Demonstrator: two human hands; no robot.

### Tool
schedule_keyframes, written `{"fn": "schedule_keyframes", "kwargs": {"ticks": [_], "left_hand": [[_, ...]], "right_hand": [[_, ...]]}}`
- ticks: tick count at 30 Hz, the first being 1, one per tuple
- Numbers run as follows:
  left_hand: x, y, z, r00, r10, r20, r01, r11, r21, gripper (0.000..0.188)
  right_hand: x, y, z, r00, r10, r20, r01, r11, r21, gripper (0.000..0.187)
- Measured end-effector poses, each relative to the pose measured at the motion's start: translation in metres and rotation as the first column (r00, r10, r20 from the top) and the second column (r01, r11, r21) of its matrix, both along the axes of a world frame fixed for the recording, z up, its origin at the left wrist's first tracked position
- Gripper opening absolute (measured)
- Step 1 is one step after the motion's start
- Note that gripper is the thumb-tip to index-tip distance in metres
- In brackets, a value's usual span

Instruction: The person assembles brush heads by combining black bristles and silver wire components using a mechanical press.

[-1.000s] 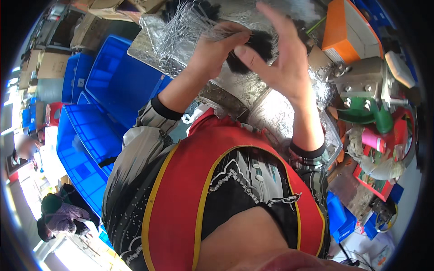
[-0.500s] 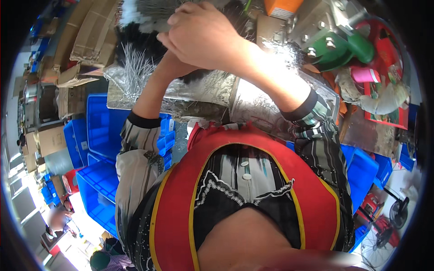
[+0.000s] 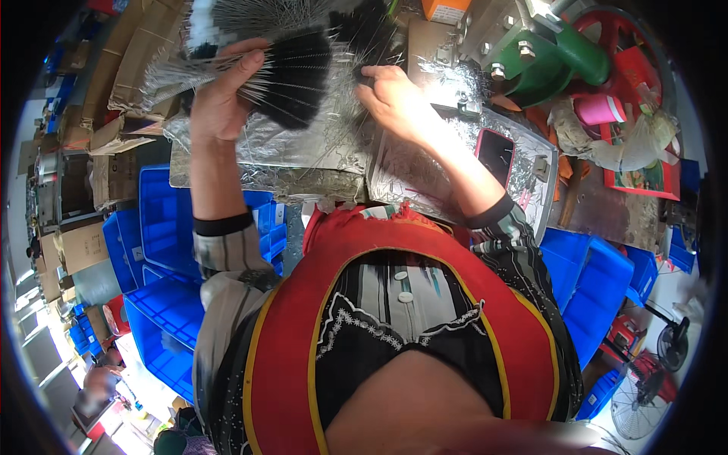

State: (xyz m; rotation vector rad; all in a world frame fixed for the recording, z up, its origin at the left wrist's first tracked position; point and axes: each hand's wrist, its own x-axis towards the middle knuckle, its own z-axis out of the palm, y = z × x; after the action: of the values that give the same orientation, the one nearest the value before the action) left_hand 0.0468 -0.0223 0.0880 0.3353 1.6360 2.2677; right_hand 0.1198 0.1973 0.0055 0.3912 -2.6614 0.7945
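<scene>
My left hand [image 3: 221, 98] is wrapped round a fanned bundle of thin wire brushes [image 3: 296, 80]. Their black bristle ends point right, and the bare wire stems stick out to the left. Apart from it on the right, my right hand [image 3: 396, 100] has its fingers curled together beside some dark bristles; what they pinch, if anything, is too small to make out. More black brushes [image 3: 364, 30] lie just beyond that hand, on the worktable. A heap of loose wire stems [image 3: 262, 15] lies at the far side.
A phone [image 3: 494, 155] rests beside my right forearm. Farther right stand a green bolted machine [image 3: 584, 57] and a pink thread spool [image 3: 599, 110]. Cardboard boxes [image 3: 144, 53] crowd the left. Blue bins [image 3: 163, 326] stand below the table's left side, with another blue bin [image 3: 588, 296] at right.
My hands were together over the table and are now apart. The left has moved left, showing the fanned brush bundle; the right has drawn away to the right. The phone has come into view.
</scene>
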Motion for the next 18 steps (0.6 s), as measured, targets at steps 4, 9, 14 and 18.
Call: {"fn": "schedule_keyframes", "kwargs": {"ticks": [4,9,14,18], "left_hand": [[0.011,0.025,-0.045,0.967,-0.003,0.256,-0.082,0.944,0.319,0.021],[0.023,0.07,-0.076,0.915,-0.163,0.369,0.003,0.918,0.398,0.022],[0.025,0.106,-0.085,0.89,-0.246,0.384,0.069,0.905,0.42,0.022],[0.022,0.12,-0.087,0.903,-0.2,0.381,0.047,0.926,0.375,0.022]], "right_hand": [[0.019,0.013,0.016,0.982,-0.189,-0.008,0.166,0.883,-0.439,0.031],[0.052,0.043,0.019,0.988,-0.152,-0.012,0.102,0.719,-0.687,0.035],[0.088,0.066,0.027,0.978,-0.197,0.073,0.189,0.675,-0.713,0.032],[0.13,0.11,0.028,0.852,-0.387,0.353,0.516,0.5,-0.696,0.031]]}}
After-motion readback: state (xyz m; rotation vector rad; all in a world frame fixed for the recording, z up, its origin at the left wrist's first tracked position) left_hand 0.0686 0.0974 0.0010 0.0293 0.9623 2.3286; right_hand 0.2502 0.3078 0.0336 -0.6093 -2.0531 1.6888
